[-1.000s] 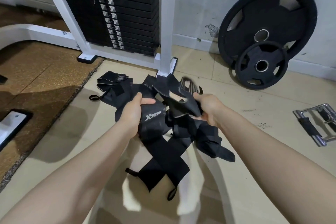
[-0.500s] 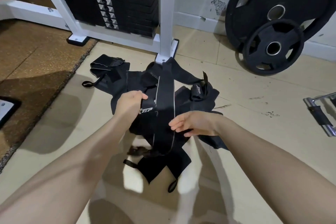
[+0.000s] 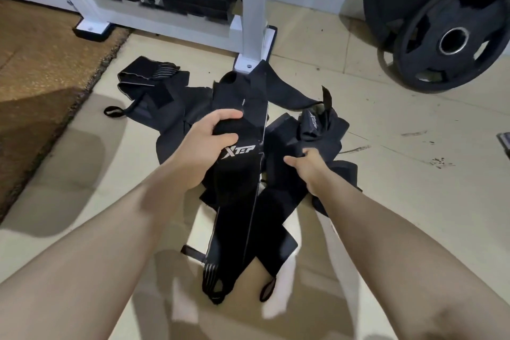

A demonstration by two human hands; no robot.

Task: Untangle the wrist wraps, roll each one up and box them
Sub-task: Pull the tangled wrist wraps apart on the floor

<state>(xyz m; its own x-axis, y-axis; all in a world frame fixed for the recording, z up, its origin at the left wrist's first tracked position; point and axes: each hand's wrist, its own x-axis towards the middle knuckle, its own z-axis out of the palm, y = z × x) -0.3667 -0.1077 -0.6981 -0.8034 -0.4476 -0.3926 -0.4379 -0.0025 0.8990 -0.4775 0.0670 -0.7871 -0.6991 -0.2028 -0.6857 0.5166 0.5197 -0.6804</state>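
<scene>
- Black wrist wraps (image 3: pixel 278 130) lie in a tangled heap on the tiled floor (image 3: pixel 414 201), centre of view, just below the white machine post (image 3: pixel 252 8) at 12 o'clock.
- Left hand (image 3: pixel 205 143) grips one long wrap (image 3: pixel 237 201) near its white logo, thumb and fingers curled round the band; the wrap runs toward 6 o'clock and ends in a thumb loop.
- Right hand (image 3: pixel 309 168) is on the heap at 3 o'clock of the left, thumb out; fingers are buried in fabric, so its grip cannot be told.
- Weight plates (image 3: pixel 447 38) lean on the wall at 2 o'clock.
- Brown mat (image 3: pixel 47 69) at 10 o'clock.
</scene>
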